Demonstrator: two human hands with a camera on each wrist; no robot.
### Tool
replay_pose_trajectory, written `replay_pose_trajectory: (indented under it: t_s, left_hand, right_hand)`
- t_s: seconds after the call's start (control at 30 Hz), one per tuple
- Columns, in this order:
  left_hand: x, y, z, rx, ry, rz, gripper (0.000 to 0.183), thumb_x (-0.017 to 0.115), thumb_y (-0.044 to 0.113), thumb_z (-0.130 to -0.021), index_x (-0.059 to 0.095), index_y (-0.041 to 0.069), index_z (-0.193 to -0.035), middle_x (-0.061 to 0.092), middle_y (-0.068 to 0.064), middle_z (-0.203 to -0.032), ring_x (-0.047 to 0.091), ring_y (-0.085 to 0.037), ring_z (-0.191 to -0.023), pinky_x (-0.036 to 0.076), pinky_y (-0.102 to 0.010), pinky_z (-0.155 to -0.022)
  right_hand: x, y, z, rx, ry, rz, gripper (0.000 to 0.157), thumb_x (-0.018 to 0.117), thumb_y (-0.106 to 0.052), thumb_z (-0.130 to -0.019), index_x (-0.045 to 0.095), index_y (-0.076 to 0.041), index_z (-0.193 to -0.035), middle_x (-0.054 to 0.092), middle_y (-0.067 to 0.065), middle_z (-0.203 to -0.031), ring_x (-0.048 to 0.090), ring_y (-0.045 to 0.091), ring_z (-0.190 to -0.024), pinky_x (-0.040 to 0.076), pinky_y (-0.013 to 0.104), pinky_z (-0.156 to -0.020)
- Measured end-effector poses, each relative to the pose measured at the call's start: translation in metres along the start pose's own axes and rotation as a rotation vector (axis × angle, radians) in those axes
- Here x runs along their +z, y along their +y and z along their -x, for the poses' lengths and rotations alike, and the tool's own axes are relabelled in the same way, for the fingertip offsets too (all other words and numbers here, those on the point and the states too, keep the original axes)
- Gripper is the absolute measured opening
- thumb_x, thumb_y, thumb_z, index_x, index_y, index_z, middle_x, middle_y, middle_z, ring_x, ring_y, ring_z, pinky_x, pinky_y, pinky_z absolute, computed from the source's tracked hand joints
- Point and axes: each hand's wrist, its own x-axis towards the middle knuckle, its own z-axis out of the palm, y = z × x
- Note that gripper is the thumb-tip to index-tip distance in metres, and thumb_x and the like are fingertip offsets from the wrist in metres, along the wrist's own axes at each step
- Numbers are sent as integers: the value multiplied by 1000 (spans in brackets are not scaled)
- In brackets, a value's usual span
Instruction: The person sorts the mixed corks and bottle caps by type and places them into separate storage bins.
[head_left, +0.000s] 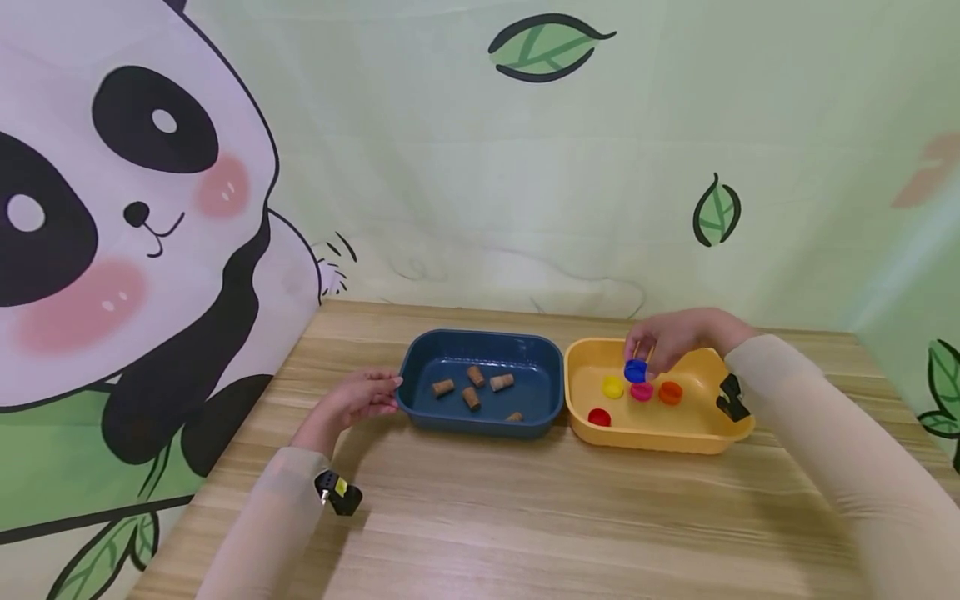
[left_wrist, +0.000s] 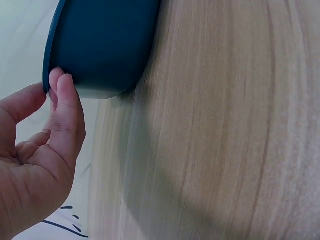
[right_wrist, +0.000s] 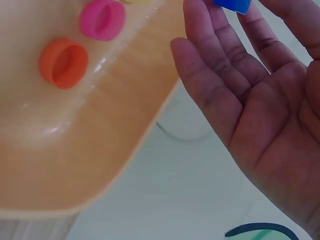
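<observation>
My right hand [head_left: 678,337] holds a blue bottle cap [head_left: 636,372] by its fingertips above the yellow tray [head_left: 675,442]. Only the lower edge of that cap [right_wrist: 235,4] shows at the top of the right wrist view. Inside the yellow tray lie a yellow cap [head_left: 612,387], a pink cap [head_left: 641,392], an orange cap [head_left: 671,393] and a red cap [head_left: 599,417]. At the left end of the dark blue tray [head_left: 480,427], my left hand [head_left: 356,398] pinches the rim between thumb and fingers, plain in the left wrist view [left_wrist: 45,145].
Several brown corks [head_left: 471,398] lie scattered in the blue tray. Both trays stand side by side on a wood-grain table [head_left: 525,517]. Behind them hangs a pale green backdrop [head_left: 450,167] with a panda and leaves.
</observation>
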Motion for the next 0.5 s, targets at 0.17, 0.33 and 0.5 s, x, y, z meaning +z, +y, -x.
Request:
replay_pose_trajectory:
  t_s: [0.17,0.33,0.5]
  left_hand:
    - [-1,-1,-1,2,2,5,37,49,15,-108,49,-11,-135,66,4,-77,64,-4,-71,61,-16,-69]
    - [-1,1,0,7,0,3,39,49,15,-109,47,-12,-137,66,4,-79,64,-4,-71,60,-15,-69]
    - [0,1,0,2,1,1,39,50,15,-108,48,-11,-136,66,4,-78,64,-5,-71,60,-16,-69]
  right_hand:
    - [3,2,-6,23,-29,-39,40,75,-11,-90,53,-4,-124,59,13,-125,58,19,-109,55,37,-101]
    - [5,7,-10,25,-40,-73,39,74,-10,-90,55,-4,-123,61,11,-122,59,18,-105,56,33,-97]
    - [11,12,-16,33,-75,-96,36,74,-8,-90,57,-4,-121,62,7,-112,56,13,-86,51,20,-76]
